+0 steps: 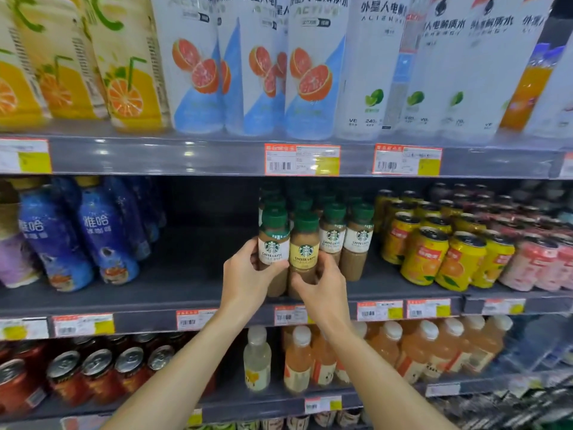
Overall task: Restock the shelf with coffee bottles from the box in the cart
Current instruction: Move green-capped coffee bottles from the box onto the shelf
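Note:
Two green-capped coffee bottles stand at the front of the middle shelf (173, 293). My left hand (245, 276) wraps the caffe latte bottle (274, 243), which has a white label. Right beside it, my right hand (322, 288) grips the lower part of the cheese latte bottle (304, 243), which has a yellow label. The two bottles touch. Behind and to their right stand several more coffee bottles (356, 237) in rows. The box and the cart are out of view.
A dark gap on the middle shelf lies left of the coffee bottles, up to the blue bottles (105, 237). Yellow cans (424, 252) crowd the right side. Tall drink bottles (310, 66) fill the shelf above; red cans (62, 377) and juice bottles (387, 349) sit below.

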`<state>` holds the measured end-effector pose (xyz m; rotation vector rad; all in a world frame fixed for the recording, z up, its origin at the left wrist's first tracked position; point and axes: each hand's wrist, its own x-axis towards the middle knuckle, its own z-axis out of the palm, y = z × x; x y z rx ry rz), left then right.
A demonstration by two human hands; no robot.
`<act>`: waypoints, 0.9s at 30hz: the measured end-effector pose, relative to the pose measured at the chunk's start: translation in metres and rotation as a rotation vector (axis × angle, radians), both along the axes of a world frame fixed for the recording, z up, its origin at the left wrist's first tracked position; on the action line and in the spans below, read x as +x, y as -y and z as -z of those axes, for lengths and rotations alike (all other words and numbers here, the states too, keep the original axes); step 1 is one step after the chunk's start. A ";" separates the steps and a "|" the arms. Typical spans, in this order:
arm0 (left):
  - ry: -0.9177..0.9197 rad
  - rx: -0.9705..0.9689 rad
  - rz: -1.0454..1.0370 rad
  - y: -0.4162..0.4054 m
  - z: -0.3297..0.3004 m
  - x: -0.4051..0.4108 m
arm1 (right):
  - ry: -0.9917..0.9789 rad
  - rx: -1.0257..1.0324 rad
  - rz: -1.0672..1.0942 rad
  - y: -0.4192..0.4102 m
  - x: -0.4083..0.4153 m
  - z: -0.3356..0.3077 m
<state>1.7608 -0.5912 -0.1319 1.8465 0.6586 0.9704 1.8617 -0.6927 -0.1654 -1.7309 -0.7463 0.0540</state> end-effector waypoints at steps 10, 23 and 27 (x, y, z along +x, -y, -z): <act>-0.066 -0.011 -0.042 -0.003 0.021 0.004 | 0.077 -0.097 0.223 -0.002 -0.016 0.014; -0.186 0.090 -0.045 -0.007 0.018 0.006 | 0.067 -0.164 0.283 -0.014 -0.010 0.007; -0.230 0.094 -0.025 -0.010 0.009 0.006 | 0.093 -0.208 0.308 -0.021 -0.009 0.003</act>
